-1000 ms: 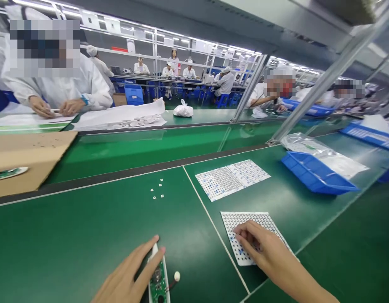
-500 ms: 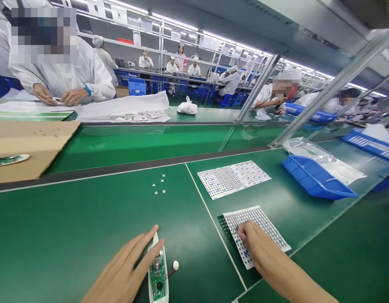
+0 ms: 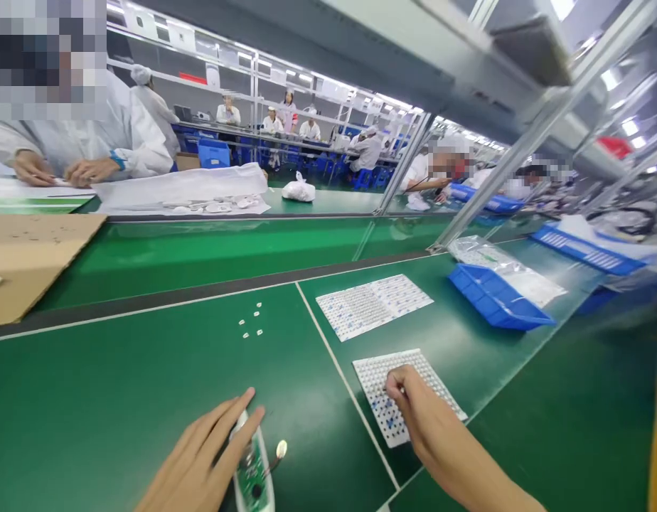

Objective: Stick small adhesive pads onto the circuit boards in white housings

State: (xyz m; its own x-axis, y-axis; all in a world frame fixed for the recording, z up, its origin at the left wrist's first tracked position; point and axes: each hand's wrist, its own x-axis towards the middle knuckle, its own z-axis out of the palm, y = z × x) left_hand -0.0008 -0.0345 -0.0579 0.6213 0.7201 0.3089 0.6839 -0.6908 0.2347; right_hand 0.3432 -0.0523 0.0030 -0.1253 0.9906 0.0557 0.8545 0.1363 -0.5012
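Observation:
My left hand [image 3: 205, 448] lies over a white elongated plastic shell [image 3: 268, 491] with its fingers stretched out, touching the shell near its upper end. A green circuit board [image 3: 252, 480] sits inside the shell, partly covered by my fingers. From its right side a thin wire runs to a small round metallic disc [image 3: 281, 449] on the table. My right hand [image 3: 414, 405] is closed in a pinch over a white sheet [image 3: 372, 370] with rows of small pieces and blue marks. Whatever is between those fingertips is hidden.
A second dotted sheet [image 3: 355, 313] lies behind. Several tiny white pieces [image 3: 257, 313] are scattered on the green table [image 3: 120, 384]. A blue bin [image 3: 499, 299] and a clear plastic bag [image 3: 510, 270] are at right, cardboard [image 3: 40, 249] at left. A co-worker's hands [image 3: 88, 172] work across.
The view has turned a little to the right, so most things appear shifted left. My left hand stays on the shell, and my right hand stays pinched over the near sheet.

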